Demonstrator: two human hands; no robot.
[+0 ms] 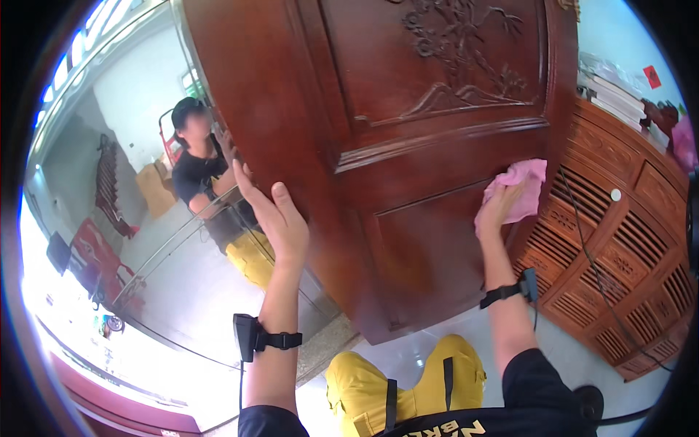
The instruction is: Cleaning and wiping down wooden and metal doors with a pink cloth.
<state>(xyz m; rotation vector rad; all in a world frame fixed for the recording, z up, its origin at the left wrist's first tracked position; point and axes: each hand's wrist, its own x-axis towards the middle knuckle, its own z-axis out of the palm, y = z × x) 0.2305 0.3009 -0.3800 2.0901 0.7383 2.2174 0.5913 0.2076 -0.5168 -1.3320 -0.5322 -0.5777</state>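
Note:
A dark red-brown carved wooden door [306,180] stands ajar in front of me, with a floral relief [464,60] on its upper panel. My right hand [499,205] presses a pink cloth [527,188] against the door's lower part, near its right side. Part of that hand is covered by the cloth. My left hand [278,224] is raised at the door's left edge with its fingers spread, holding nothing. Whether its fingertips touch the door or the mirrored surface [164,240] beside it, I cannot tell.
To the right stands a wooden cabinet [611,235] with slatted, carved fronts; books [617,106] are stacked on top. A black cable [587,257] hangs down its front. The mirrored surface at left reflects a person and a room. My knees in yellow trousers [366,388] are close below the door.

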